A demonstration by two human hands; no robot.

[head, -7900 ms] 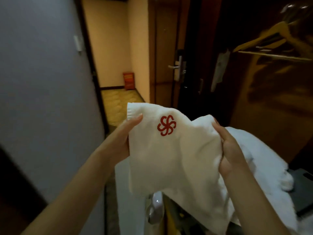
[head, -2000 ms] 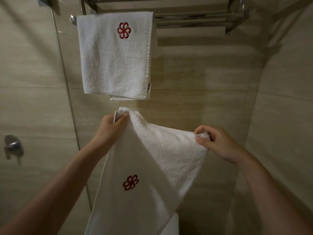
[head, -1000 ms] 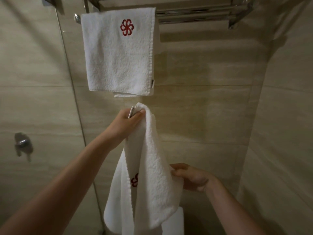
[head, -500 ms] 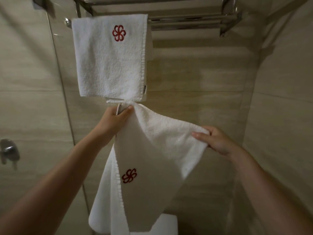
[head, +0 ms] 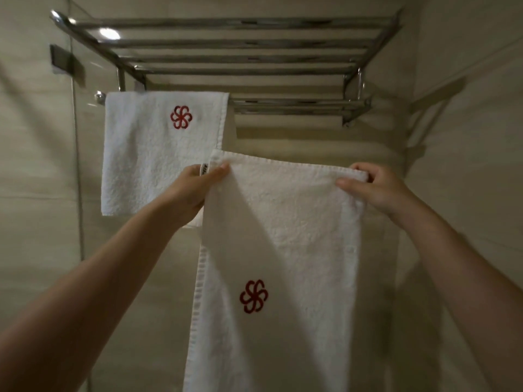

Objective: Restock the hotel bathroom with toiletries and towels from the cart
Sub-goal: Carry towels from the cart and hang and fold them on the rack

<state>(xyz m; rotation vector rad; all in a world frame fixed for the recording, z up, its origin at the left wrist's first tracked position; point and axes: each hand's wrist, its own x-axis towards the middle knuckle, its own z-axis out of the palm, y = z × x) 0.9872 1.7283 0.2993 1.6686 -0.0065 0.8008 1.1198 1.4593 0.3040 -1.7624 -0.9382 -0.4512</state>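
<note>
I hold a white towel [head: 285,236] with a red flower logo stretched flat in front of me. My left hand [head: 195,190] pinches its top left corner, and my right hand [head: 373,188] pinches its top right corner. The towel's top edge is level and sits below the chrome towel rack [head: 243,52] on the wall. A second white towel [head: 152,159] with the same logo hangs over the left part of the rack's lower bar [head: 297,104]. The right part of that bar is bare.
A glass shower panel [head: 75,137] with a metal bracket [head: 66,59] stands at the left. Beige tiled walls close in behind the rack and at the right [head: 475,137], forming a corner.
Both hands have lifted the towel and pulled it taut, so its top edge is now straight and closer to the rack. The view has tilted upward.
</note>
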